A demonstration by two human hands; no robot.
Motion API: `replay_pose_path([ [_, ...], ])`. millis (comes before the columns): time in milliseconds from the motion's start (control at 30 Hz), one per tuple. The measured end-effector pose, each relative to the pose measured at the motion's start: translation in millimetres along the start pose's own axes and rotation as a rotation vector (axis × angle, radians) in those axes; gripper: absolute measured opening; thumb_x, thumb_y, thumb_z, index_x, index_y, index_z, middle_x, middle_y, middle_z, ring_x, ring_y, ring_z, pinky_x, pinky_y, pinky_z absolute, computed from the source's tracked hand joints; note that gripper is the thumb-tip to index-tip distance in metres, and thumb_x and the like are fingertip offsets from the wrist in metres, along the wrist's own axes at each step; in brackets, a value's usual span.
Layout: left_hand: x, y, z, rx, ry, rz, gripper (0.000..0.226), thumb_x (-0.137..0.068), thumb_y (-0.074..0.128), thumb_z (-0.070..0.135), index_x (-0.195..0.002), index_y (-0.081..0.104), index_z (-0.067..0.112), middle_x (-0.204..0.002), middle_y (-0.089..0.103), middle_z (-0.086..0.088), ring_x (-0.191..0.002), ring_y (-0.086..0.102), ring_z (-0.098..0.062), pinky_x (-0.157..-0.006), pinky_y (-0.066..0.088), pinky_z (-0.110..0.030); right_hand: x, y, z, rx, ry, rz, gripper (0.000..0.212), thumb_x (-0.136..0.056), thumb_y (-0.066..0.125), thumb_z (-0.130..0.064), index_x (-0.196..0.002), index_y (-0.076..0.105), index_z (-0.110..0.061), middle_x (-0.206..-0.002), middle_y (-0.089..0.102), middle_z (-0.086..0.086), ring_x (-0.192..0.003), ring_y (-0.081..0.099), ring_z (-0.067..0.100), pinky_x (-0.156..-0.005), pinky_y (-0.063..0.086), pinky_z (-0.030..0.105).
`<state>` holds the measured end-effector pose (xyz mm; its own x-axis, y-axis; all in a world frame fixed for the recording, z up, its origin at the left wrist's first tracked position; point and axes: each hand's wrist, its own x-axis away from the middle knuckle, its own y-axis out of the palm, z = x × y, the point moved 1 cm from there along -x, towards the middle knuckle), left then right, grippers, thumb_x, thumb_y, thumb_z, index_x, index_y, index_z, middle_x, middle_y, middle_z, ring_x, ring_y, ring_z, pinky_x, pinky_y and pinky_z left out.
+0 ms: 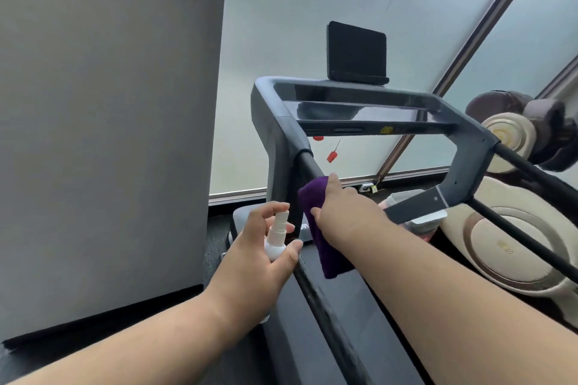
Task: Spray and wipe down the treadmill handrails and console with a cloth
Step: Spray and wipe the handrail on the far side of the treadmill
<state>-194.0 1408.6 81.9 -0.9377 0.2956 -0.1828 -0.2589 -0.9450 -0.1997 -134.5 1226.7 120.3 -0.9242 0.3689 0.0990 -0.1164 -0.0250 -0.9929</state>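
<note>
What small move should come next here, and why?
Probably slide the cloth along the left handrail toward the console. The right hand already presses the cloth around that rail, the left hand holds the spray bottle beside it, and the rail above the cloth looks unwiped.

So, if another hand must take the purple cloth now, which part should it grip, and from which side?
Probably the loose lower end of the cloth, from below. It hangs free beside the left handrail, while the right hand covers the upper part, pressed to the rail. The left hand holds the spray bottle.
</note>
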Motion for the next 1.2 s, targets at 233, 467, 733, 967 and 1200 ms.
replay_pose_path([
  [233,-32,-40,-10,0.008,0.008,-0.056,0.048,-0.088,0.064,0.031,-0.112,0.035,0.061,-0.107,0.057,0.020,-0.093,0.058,0.003,-0.077,0.040,-0.010,-48,-12,-40,0.010,0.035,0.036,0.080,-0.094,0.043,-0.067,-0.155,0.012,-0.026,-0.136,0.050,0.015,-0.118,0.055,0.040,-0.084,0.047,0.048],
  [467,-52,-52,-18,0.018,0.021,-0.129,0.048,-0.087,0.064,0.034,-0.114,0.034,0.061,-0.104,0.059,0.022,-0.089,0.059,0.000,-0.076,0.042,-0.017,14,-4,-12,0.101,-0.017,0.065,0.077,-0.099,0.041,-0.057,-0.158,-0.003,-0.032,-0.130,0.046,0.012,-0.111,0.057,0.036,-0.083,0.048,0.044],
  [733,-66,-60,-22,0.010,0.046,-0.169,0.050,-0.088,0.064,0.030,-0.111,0.033,0.063,-0.104,0.059,0.017,-0.090,0.060,-0.001,-0.075,0.042,-0.012,-47,-14,-50,0.074,0.072,0.038,0.085,-0.095,0.037,-0.069,-0.158,-0.001,-0.026,-0.144,0.042,0.017,-0.121,0.053,0.041,-0.086,0.049,0.050],
  [967,-72,-60,-19,0.018,0.054,-0.204,0.048,-0.088,0.065,0.030,-0.114,0.036,0.058,-0.101,0.059,0.020,-0.087,0.060,-0.002,-0.076,0.044,-0.014,-40,-15,-41,-0.052,0.103,0.054,0.070,-0.100,0.038,-0.058,-0.156,0.010,-0.028,-0.137,0.052,0.012,-0.117,0.057,0.038,-0.080,0.045,0.046],
  [1200,-83,-60,-29,0.030,0.024,-0.211,0.048,-0.088,0.065,0.032,-0.116,0.037,0.059,-0.101,0.058,0.019,-0.080,0.060,-0.006,-0.078,0.048,-0.023,-8,-8,-27,0.060,0.048,0.073,0.083,-0.098,0.047,-0.055,-0.158,-0.002,-0.024,-0.138,0.045,0.011,-0.115,0.058,0.035,-0.086,0.048,0.045],
])
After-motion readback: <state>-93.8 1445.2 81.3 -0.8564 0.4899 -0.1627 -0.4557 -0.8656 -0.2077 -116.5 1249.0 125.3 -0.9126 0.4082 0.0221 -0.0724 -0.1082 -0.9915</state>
